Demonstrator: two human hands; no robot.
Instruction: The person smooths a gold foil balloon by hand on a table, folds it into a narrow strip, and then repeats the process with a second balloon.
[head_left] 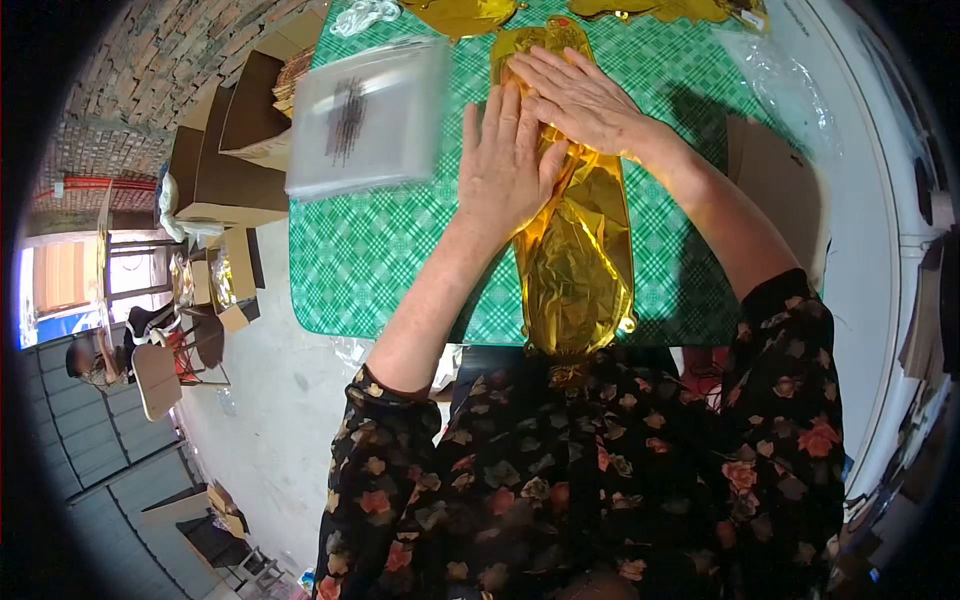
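A long, flat gold foil balloon [580,265] lies lengthwise on the table, wrinkled, its near end reaching the front edge by my body. My left hand [508,165] rests flat on its left side, fingers stretched out and pointing away from me. Across the upper part of the foil lies my right hand [585,105], palm down with straight fingers angled to the left. The two hands meet near the left fingertips. Both are open and press on the foil without gripping it. What is under the palms is hidden.
The table has a green checked cover [370,260]. On its left sits a stack of clear plastic bags [390,130]. More gold foil [460,15] lies at the far edge. Cardboard boxes [235,150] stand left, a cardboard piece [775,190] right. A person [100,360] is far left.
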